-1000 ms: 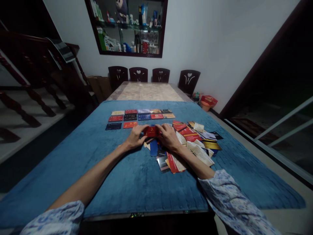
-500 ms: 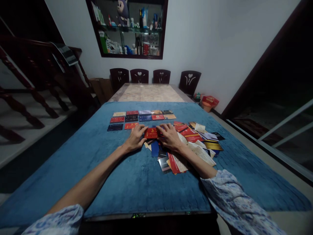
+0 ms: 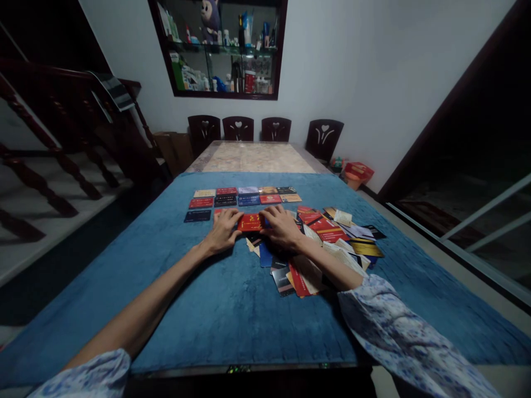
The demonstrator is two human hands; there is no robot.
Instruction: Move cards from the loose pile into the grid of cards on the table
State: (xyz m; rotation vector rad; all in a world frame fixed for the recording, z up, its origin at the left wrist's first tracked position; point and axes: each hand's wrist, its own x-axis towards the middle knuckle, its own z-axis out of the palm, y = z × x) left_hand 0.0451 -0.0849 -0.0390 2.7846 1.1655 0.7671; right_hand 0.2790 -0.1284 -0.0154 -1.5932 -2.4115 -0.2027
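One head-worn camera, looking out over the wearer's own two hands!
And here we are above and behind the left hand (image 3: 224,231) and right hand (image 3: 281,228), facing forward and down, with the sleeves (image 3: 404,331) running in from the bottom corners, nearest of all to the lens. The hands lie at arm's reach, just under the middle of the view, a red card (image 3: 251,223) between them! It's a wide look: blue cloth (image 3: 174,298) spreads on this side of the hands, chairs (image 3: 276,130) and a wall cabinet (image 3: 226,95) stand well beyond them, a stair railing (image 3: 62,161) slides in far left of the left hand, and a dark doorway fills the edge far right of the right hand.
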